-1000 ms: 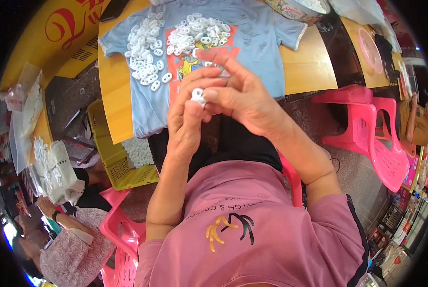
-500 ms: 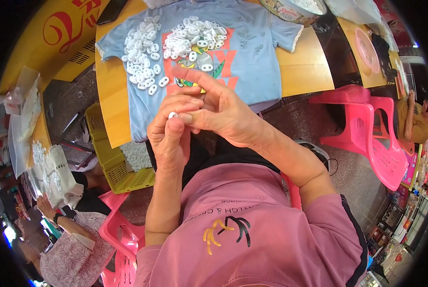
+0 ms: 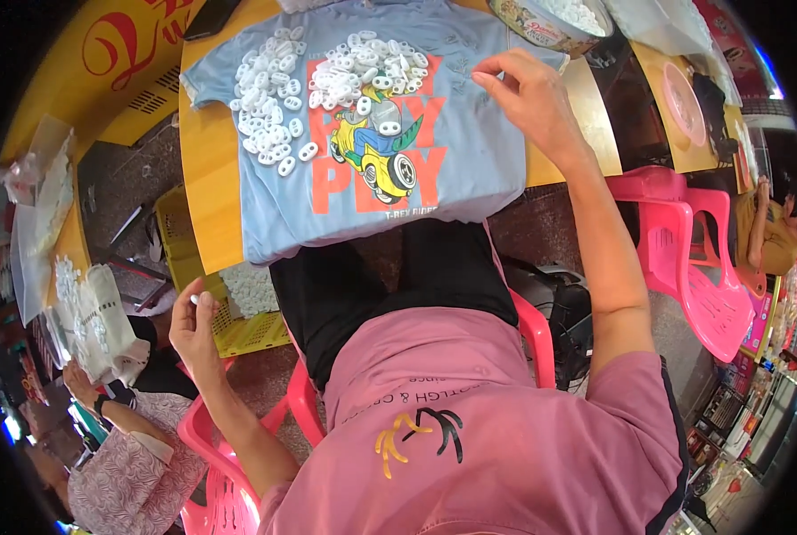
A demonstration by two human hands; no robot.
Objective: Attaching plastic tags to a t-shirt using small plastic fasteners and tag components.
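Note:
Over the yellow crate at the left, my left hand pinches a small white plastic piece between thumb and fingers. My right hand is above the right side of a blue T-shirt spread on the table. Its thumb and fingertips are drawn together near small dark bits on the cloth; whether they grip one is too small to see. White oval pieces with two holes lie in a left pile and a right pile on the shirt.
The yellow crate holds many white pieces. A printed tub of white pieces stands at the table's far right. Pink chairs flank me. At the lower left, another person sits by a side table.
My hands were together over the shirt's front with a white piece between them. They have parted: the left went down-left with the piece to the crate, the right up-right over the shirt.

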